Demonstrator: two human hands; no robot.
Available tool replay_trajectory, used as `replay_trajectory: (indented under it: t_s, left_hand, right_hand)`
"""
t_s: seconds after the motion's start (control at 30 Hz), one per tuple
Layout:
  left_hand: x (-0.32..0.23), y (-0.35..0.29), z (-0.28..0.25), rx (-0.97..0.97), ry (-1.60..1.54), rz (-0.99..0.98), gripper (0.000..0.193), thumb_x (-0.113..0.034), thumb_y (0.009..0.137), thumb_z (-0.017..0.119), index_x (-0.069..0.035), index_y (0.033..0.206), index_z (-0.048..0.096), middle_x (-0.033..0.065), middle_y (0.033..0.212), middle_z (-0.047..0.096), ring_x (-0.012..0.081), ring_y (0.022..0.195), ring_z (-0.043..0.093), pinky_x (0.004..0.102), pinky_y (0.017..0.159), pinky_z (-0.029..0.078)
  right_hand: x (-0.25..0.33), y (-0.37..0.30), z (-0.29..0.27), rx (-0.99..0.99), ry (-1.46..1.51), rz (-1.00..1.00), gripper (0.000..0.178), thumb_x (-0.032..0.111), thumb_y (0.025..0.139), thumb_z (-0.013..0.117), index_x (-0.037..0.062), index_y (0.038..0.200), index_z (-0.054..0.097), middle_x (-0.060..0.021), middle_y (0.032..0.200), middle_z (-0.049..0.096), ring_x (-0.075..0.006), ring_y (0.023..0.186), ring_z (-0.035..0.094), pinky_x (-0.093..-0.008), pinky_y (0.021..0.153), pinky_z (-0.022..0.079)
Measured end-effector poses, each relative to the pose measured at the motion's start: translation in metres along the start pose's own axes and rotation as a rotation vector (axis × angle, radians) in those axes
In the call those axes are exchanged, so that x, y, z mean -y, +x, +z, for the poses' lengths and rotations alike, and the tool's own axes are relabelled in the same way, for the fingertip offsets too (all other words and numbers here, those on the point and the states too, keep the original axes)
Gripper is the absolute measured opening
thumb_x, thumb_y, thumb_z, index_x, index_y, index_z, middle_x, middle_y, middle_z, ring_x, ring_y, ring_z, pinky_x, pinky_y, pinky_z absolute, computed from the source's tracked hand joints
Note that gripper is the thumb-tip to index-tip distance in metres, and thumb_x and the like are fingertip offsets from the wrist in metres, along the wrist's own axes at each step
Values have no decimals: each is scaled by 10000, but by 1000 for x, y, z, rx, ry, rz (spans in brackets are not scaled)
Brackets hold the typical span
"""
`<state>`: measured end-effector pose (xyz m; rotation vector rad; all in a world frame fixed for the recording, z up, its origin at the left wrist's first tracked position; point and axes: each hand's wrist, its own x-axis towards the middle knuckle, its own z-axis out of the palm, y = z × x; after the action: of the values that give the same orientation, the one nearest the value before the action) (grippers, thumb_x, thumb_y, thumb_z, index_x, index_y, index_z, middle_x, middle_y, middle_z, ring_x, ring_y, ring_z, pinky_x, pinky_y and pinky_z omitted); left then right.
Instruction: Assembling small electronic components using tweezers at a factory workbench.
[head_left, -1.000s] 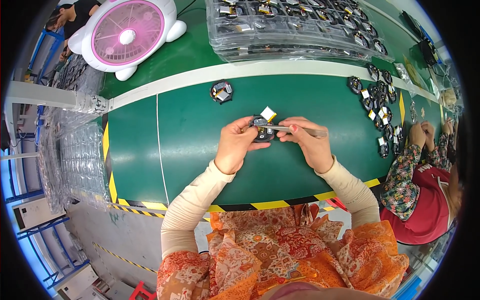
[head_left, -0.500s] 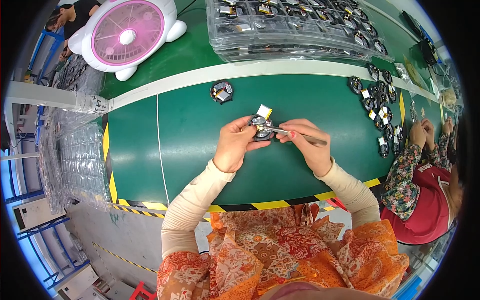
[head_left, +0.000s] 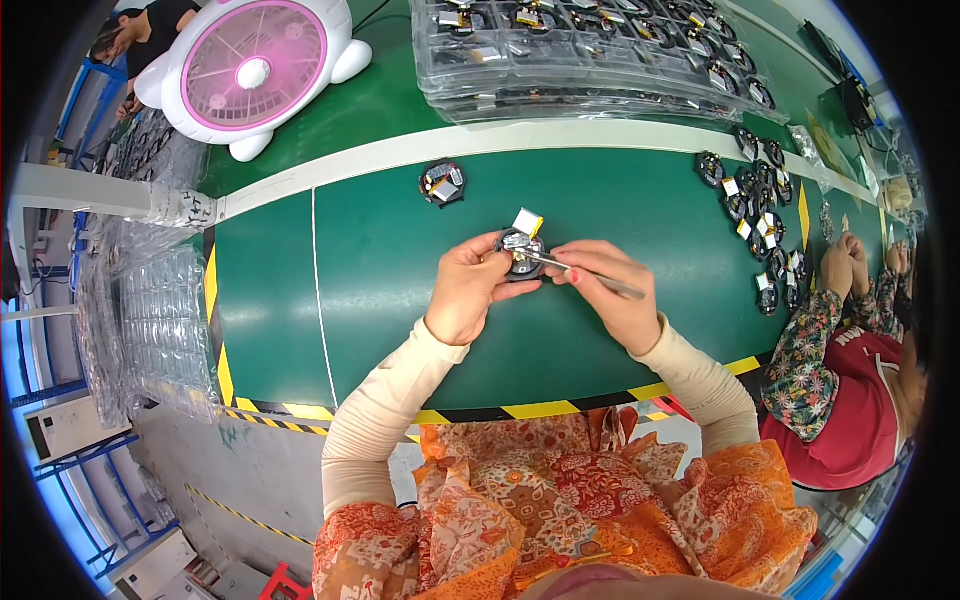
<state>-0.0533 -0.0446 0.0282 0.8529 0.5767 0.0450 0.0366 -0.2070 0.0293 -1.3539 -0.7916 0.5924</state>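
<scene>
My left hand (head_left: 470,289) grips a small round black electronic assembly (head_left: 523,266) by its left and lower edges, above the green bench mat. A white battery pouch with a yellow edge (head_left: 528,222) sticks up from the assembly's far side. Between the thumb and fingers of my right hand (head_left: 612,291) is a pair of metal tweezers (head_left: 590,275), pointing left. Their tips reach into the assembly's inside; what they touch there is too small to tell. Another round assembly (head_left: 442,184) lies on the mat, farther off and to the left.
Several similar assemblies (head_left: 765,220) lie heaped at the right. Clear plastic trays (head_left: 590,80) full of them are stacked beyond the white rail (head_left: 380,155), beside a pink and white fan (head_left: 255,75). At the right edge sits a person in red (head_left: 845,420); another stands far left.
My right hand and the tweezers have shifted slightly left, with the tweezers' tips moving a little within the assembly. My left hand and the assembly stay put.
</scene>
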Motion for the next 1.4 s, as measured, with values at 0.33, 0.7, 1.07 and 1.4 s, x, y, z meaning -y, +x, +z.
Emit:
replay_trajectory:
  t_s: [0.33,0.7,1.07,1.4]
  left_hand:
    - [-1,0,0,14,-5,0,236,8,847,448,78,1059,526,131,950,602,195,818,628,296,713,566]
    - [0,2,-1,-11,-27,-1,231,3,853,448,73,1057,531,126,949,601,191,824,623,308,736,558]
    - [2,3,-5,-5,-54,-3,250,-3,858,443,81,1085,507,129,986,588,204,852,618,325,762,551]
    - [0,2,-3,6,-44,-16,257,10,850,442,85,1088,503,136,981,590,208,846,623,315,751,555]
  right_hand:
    - [3,4,-5,-75,288,279,208,42,878,497,-91,1019,572,-179,1063,549,-254,879,614,-304,774,517]
    - [-1,-4,2,61,-365,-244,200,-91,788,541,-77,984,581,-168,1051,554,-220,879,607,-279,751,515]
    - [1,-2,1,86,-469,-314,214,-90,774,556,-73,985,583,-167,1055,555,-216,859,606,-280,739,514]
    - [1,0,3,26,-347,-236,212,-86,777,554,-66,986,584,-164,1045,561,-220,868,601,-286,756,507]
